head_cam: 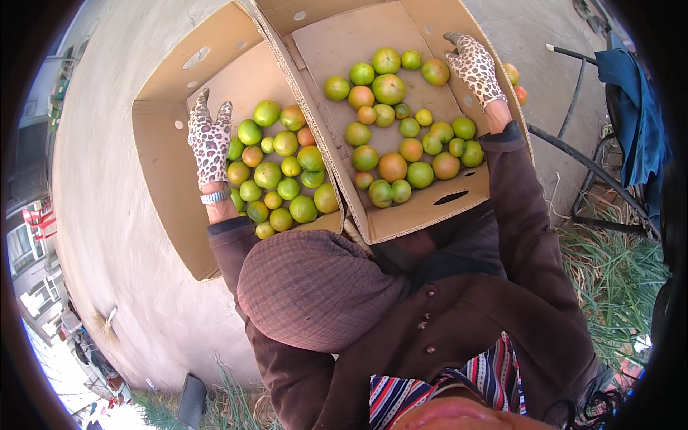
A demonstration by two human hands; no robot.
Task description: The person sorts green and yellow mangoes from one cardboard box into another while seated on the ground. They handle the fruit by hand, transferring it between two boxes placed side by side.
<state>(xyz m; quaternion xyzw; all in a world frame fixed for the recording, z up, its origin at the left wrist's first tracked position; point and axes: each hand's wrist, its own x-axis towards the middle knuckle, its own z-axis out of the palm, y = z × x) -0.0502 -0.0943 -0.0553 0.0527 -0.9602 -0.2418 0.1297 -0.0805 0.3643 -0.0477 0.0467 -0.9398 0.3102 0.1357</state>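
Two open cardboard boxes stand side by side before me, each with several green and orange tomatoes on its bottom. My left hand [210,145], in a leopard-print glove, is over the left box [161,156], fingers apart and holding nothing, just left of its tomatoes [267,175]. In a matching glove, my right hand [474,67] is at the right wall of the right box [355,32]. Its fingers point inward near an orange-green tomato [435,72], with a gap between. Whether that hand touches the wall is unclear. More tomatoes [392,166] lie toward the box's near side.
Outside the right box lie a few tomatoes [520,95] on the concrete ground [118,215]. A metal frame [578,156] with blue cloth [631,107] stands at the right, beside green plants [618,285]. A red chair [40,221] is far left.
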